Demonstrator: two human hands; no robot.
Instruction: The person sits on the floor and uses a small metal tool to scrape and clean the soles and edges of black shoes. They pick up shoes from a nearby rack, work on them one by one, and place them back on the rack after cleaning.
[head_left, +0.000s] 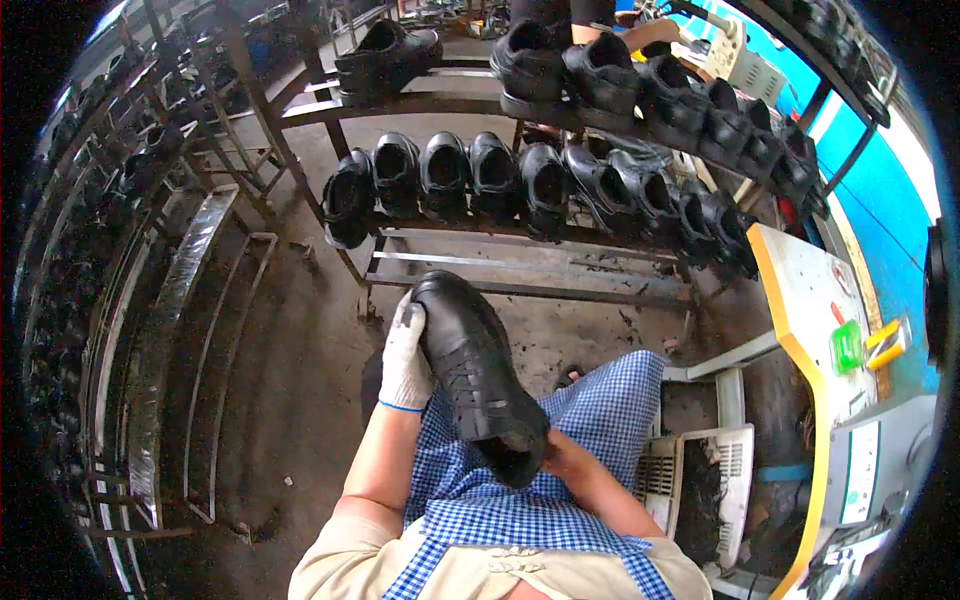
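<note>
You hold the black shoe in the air above your checked apron, short of the rack's bottom front edge and left of the table's yellow edge, toe pointing away and collar toward you. Your gloved left hand curls along the left side of the forefoot, parted about as far as the shoe demands; your bare right hand holds the heel, its fingers mostly hidden, so you cannot tell how tightly they close. Expect moderate weight, most of it likely in the sole. The smooth upper probably gives a little and may slide under the glove; the sole and heel should be stiffer. Grip the heel and sole edges, and avoid squeezing the collar or scuffing the glossy toe.
</note>
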